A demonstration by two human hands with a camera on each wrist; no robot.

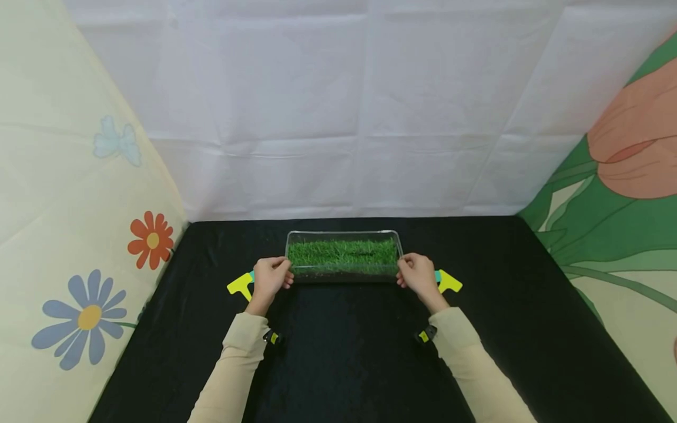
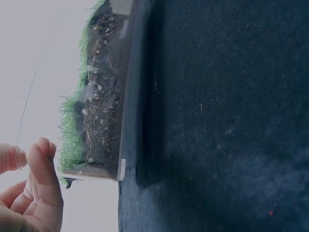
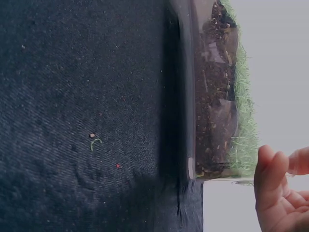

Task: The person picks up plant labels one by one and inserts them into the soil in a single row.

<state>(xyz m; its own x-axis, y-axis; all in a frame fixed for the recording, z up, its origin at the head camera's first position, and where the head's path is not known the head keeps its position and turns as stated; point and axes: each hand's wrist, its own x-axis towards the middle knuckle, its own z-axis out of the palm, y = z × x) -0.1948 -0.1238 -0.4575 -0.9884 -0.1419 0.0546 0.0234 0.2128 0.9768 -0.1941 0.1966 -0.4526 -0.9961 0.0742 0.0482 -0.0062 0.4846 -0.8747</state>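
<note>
A long clear plastic box (image 1: 344, 281) holds green grass (image 1: 338, 252) above dark soil (image 2: 101, 92). At its near left corner, my left hand (image 1: 271, 277) pinches the transparent rim between thumb and fingers. My right hand (image 1: 416, 276) has the same pinch at the near right corner. Both hands stay outside the grass, up at rim height. In the left wrist view the rim is a thin line running up from the fingertips (image 2: 42, 147). Pale bits show among the soil through the near wall.
Black cloth (image 1: 338, 352) covers the table. A white sheet (image 1: 296, 117) hangs behind it, with flower-printed cloths at the left (image 1: 32, 194) and right (image 1: 624, 223). Tiny crumbs and a green shred (image 3: 96, 143) lie on the cloth. Bright yellow tags (image 1: 241, 285) stick out beside the wrists.
</note>
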